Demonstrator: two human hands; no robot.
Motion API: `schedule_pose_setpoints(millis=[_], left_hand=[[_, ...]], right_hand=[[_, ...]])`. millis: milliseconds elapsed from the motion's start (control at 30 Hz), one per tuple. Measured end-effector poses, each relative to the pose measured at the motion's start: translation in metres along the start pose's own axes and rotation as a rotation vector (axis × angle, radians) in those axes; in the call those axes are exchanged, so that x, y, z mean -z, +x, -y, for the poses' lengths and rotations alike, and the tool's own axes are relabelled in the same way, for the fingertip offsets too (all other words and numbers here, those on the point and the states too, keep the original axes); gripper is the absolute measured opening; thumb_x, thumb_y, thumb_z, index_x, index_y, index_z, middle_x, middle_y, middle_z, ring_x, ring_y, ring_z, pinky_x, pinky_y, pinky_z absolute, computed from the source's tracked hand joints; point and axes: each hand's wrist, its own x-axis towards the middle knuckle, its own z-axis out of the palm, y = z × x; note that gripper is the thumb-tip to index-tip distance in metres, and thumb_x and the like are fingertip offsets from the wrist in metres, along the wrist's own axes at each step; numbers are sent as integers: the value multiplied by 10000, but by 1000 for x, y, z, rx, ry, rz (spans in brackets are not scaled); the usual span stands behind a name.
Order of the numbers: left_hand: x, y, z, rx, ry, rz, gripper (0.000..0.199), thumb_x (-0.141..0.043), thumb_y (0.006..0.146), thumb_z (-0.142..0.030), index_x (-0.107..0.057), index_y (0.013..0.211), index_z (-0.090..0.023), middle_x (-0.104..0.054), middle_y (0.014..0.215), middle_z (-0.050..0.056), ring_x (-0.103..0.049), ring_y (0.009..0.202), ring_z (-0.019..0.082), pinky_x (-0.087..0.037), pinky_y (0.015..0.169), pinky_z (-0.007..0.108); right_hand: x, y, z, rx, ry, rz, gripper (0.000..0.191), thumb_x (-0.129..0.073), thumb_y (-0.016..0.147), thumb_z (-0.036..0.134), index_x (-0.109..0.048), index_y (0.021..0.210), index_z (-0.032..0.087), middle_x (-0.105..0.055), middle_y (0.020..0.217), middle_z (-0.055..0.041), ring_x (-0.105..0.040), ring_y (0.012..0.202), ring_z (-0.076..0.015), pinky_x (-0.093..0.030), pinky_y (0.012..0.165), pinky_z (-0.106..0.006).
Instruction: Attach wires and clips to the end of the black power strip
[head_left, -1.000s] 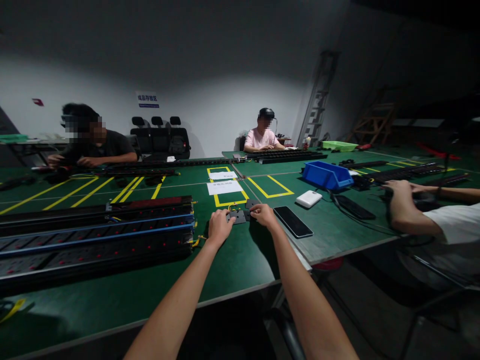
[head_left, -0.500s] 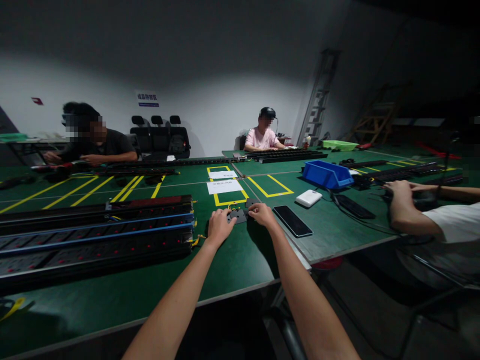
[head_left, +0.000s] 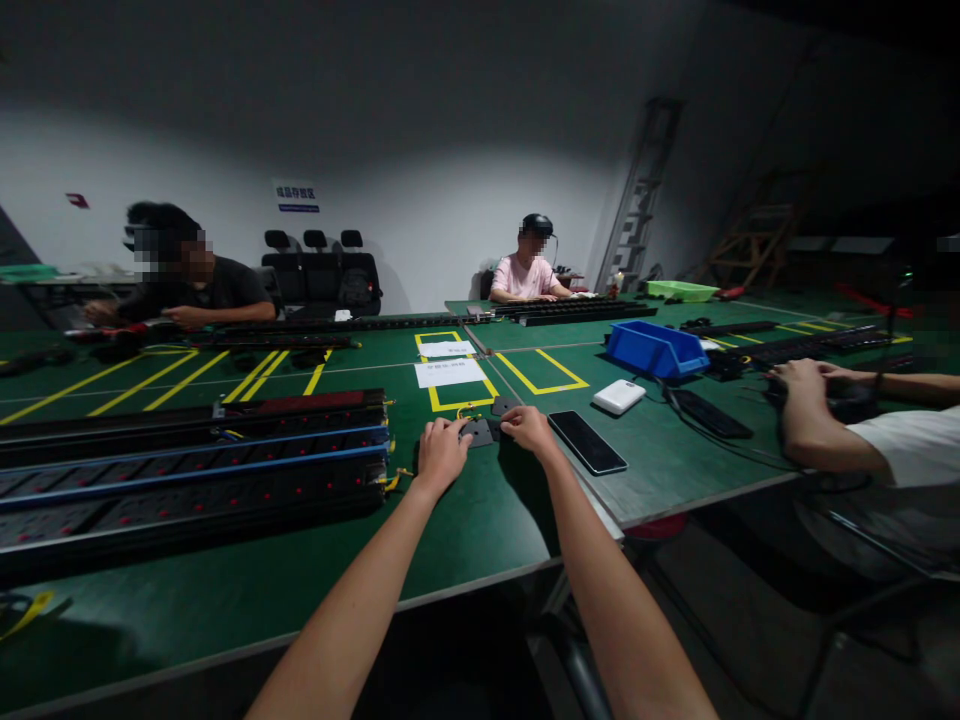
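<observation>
Dark grey plates (head_left: 480, 434) lie just below the frame's centre on a green table (head_left: 465, 545) — my left hand (head_left: 442, 455) at their left edge, my right hand (head_left: 529, 430) at their right. Whether either grip is clamped on them — I cannot tell.

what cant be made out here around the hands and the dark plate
All in the head view:
What the right hand may pinch: hidden by its own fingers.
Left part of the plate: covered by the left hand.
Left ends of the strips: cut off by the left edge.
Print on the nearer paper: too small.
</observation>
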Motion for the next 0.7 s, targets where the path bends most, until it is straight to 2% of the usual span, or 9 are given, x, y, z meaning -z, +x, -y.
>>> schedule_pose_setpoints(millis=[200,367,500,700], left_hand=[[-2,2,2,3,8,5,424,-528,942,-376,-619,1337,-251,-633,1186,103,-531,1096,262,-424,950,355],[-4,3,4,0,-8,6,420,-529,942,-378,-620,1330,-245,-635,1197,103,-536,1099,259,-422,953,352],[-3,3,4,-3,-14,1,409,-545,933,-368,-620,1310,-226,-636,1187,107,-543,1103,260,-425,947,353],[-1,1,5,2,-46,5,347,-586,907,-340,-629,1230,-220,-645,1138,105,-565,1077,252,-437,912,345]], right_hand=[[-2,2,-2,-18,33,8,194,-702,755,241,-773,927,189,-768,849,-58,-712,769,-188,-500,659,-233],[-2,2,-2,24,70,19,207,-716,736,252,-777,919,177,-764,833,-61,-710,782,-202,-500,679,-248],[-1,2,-3,46,79,62,284,-749,705,273,-782,958,149,-763,859,-80,-706,801,-220,-497,691,-263],[-3,3,-6,87,162,62,254,-733,689,279,-798,902,157,-733,722,-56,-671,681,-200,-479,620,-261]])
